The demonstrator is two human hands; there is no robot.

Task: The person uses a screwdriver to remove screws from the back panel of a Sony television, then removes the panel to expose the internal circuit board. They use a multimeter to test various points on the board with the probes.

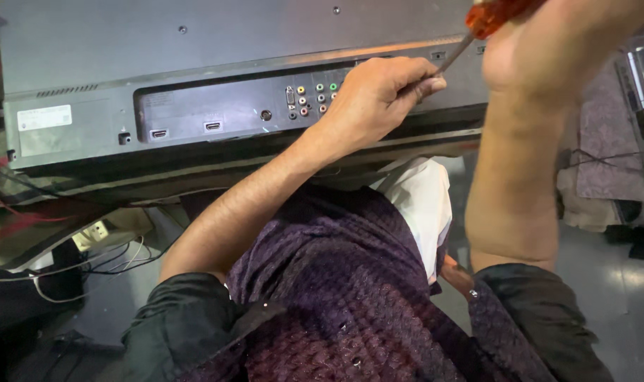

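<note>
Screwdriver point(477, 32): handle gripped in rt hand point(541, 49), shaft pinched by lt hand point(375, 95), over TV back point(194, 64).

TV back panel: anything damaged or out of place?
Nothing stands out. The TV back panel looks intact; left hand steadies the screwdriver shaft, right hand grips its orange handle. Loose cables trail below.
</note>
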